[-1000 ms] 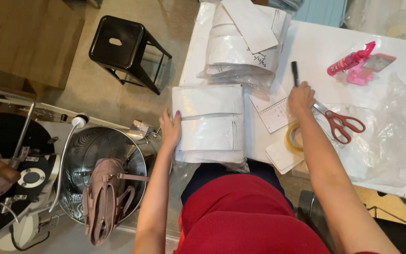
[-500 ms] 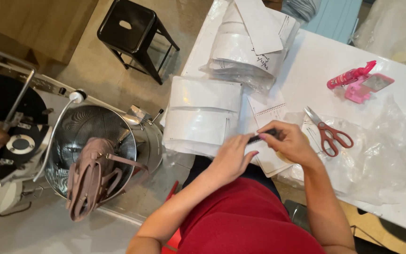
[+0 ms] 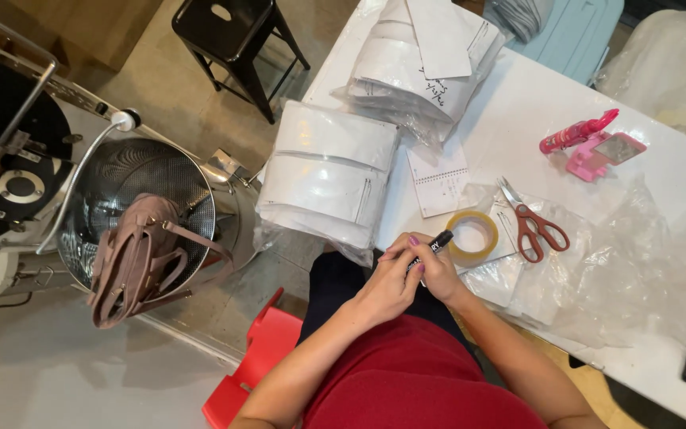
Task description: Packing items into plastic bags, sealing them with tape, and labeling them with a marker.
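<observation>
Both my hands meet at the near edge of the white table [image 3: 518,119], over my lap. My right hand [image 3: 440,274] grips a black marker [image 3: 435,245], its tip pointing up and right. My left hand [image 3: 387,287] closes over the marker's lower end. Just right of the marker lies a roll of clear tape [image 3: 472,236] on a small white packet. A stack of white plastic mailer bags [image 3: 329,179] sits left of my hands, overhanging the table edge. Red-handled scissors [image 3: 530,223] lie beside the tape.
A small notepad [image 3: 438,181] and another pile of white bags [image 3: 426,59] lie farther back. A pink marker [image 3: 578,133] and pink holder [image 3: 605,153] are at right, with crumpled clear plastic [image 3: 637,262]. A black stool [image 3: 236,40], metal drum with a brown bag [image 3: 132,258] stand left.
My left hand left the stack of bags and my right hand pulled back from the far table; both came together near my lap holding the black marker. The view tilted slightly.
</observation>
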